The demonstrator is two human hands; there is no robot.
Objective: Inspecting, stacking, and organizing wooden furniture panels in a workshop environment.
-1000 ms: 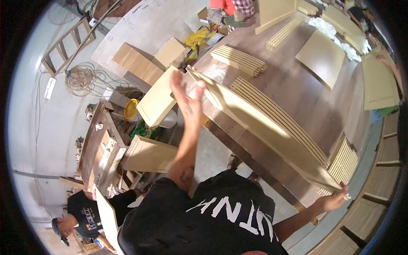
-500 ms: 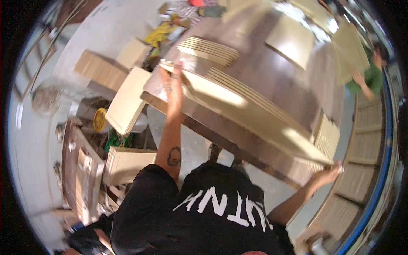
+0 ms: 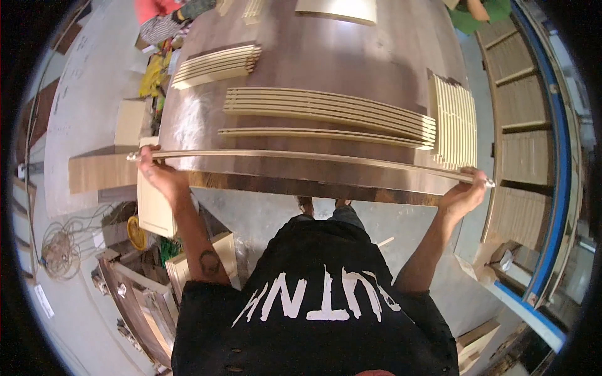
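Note:
A long, pale wooden panel (image 3: 301, 155), seen nearly edge-on, spans the near side of a brown worktable (image 3: 338, 56). My left hand (image 3: 162, 175) is closed on its left end, and my right hand (image 3: 464, 193) grips the right end. Just beyond it on the tabletop lies a single pale strip (image 3: 313, 135), with a long stack of grooved slats (image 3: 326, 108) behind. Another slat stack (image 3: 454, 122) sits crosswise at the right, and a shorter stack (image 3: 216, 66) rests at the far left.
A flat pale board (image 3: 338, 9) lies on the table's far side. One person in green (image 3: 480, 17) stands far right, another in red and stripes (image 3: 164, 19) far left. Cabinet boxes (image 3: 103, 174) and coiled cable (image 3: 59, 254) are left; shelving with a blue rail (image 3: 557, 156) runs along the right.
The panel, tilted across the table before with its face showing, is now level and almost edge-on. My right hand has come up level with the left. My view has turned with my body.

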